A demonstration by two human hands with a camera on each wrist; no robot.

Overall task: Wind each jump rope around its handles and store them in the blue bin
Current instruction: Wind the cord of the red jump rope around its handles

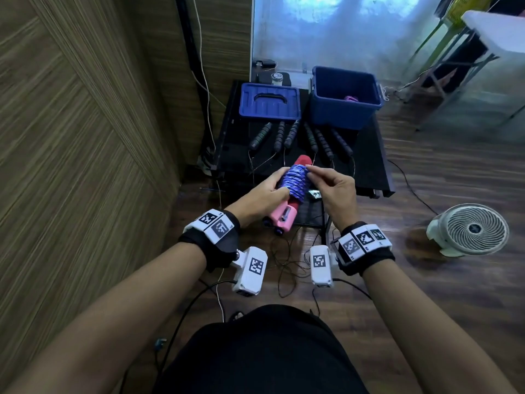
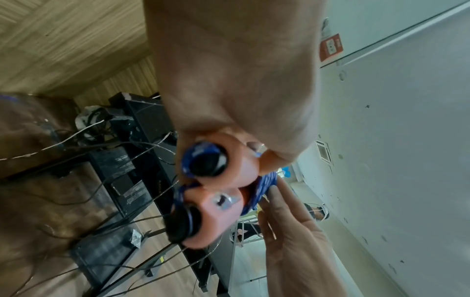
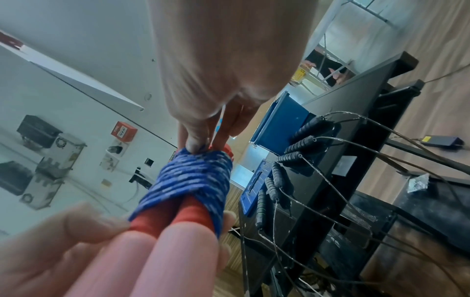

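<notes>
A black table stands ahead of me, its near edge just beyond my hands, with bare wood floor open to my right. At the table's far side sits the blue bin, open, something pink inside; its lid lies flat to the left. Six dark foam handles fan out in front of bin and lid, thin cords trailing over the near edge. A white fan rests on the floor, well apart.

Above the near edge, my left hand grips the pink jump rope handles side by side. The blue rope is coiled thick around their red upper parts. My right hand pinches the coil's top with thumb and fingertips.

The left wrist view alone shows the handles' dark end caps. The right wrist view shows the coil crossing over both red shafts.
</notes>
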